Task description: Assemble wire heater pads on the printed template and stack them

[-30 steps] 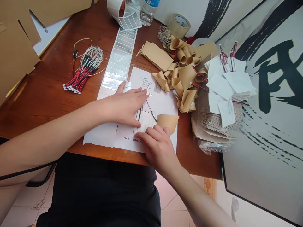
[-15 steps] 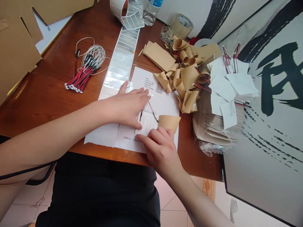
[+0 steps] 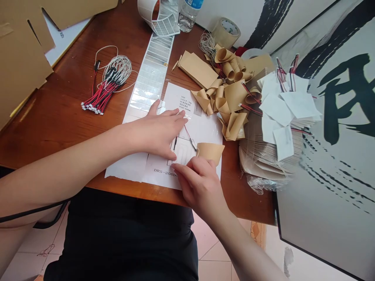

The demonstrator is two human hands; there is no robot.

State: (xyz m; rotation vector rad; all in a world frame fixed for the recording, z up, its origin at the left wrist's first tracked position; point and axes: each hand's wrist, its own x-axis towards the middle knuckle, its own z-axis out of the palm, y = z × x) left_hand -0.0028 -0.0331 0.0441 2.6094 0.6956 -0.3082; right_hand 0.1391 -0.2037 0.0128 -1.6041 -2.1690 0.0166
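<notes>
While spread wide and flat, four slim fingers (image 3: 175, 114) of the bare left hand (image 3: 156, 132) on a white printed paper sheet (image 3: 187, 101), thumb splayed upward, nothing pinched. Bare right hand (image 3: 199, 187) beside it, curled fingers (image 3: 187, 168) close together, tips at the lower edge of a thin white rectangular pad (image 3: 183, 154); any actual grip on that pad impossible to tell from this view. Pad lying flat on the sheet, between both hands, with a fine red-and-black lead wire (image 3: 189, 138) trailing from its upper end. Just right of the pad and just above the right fingers, one curled tan paper backing piece (image 3: 210, 153).

Farther out on the reddish-brown wooden desk (image 3: 58, 125): a long strip of silvery rectangular labels (image 3: 148, 80), partly used by appearance, with a label roll (image 3: 159, 17) at its far end; a bundle of red-and-black leads with small white connectors (image 3: 101, 97), apparently not yet fitted; a heap of curled tan backing peels (image 3: 231, 93), apparently already stripped off; a tall stack of tan-edged sheets (image 3: 271, 150) topped with white squares (image 3: 299, 103) carrying leads, apparently finished pieces, many in number. Also a clear plastic water bottle (image 3: 189, 15), a roll of beige packing tape (image 3: 225, 33) and flat brown cardboard (image 3: 20, 66). Progress, as judged: well along, with one pad on the sheet and loose leads remaining.
</notes>
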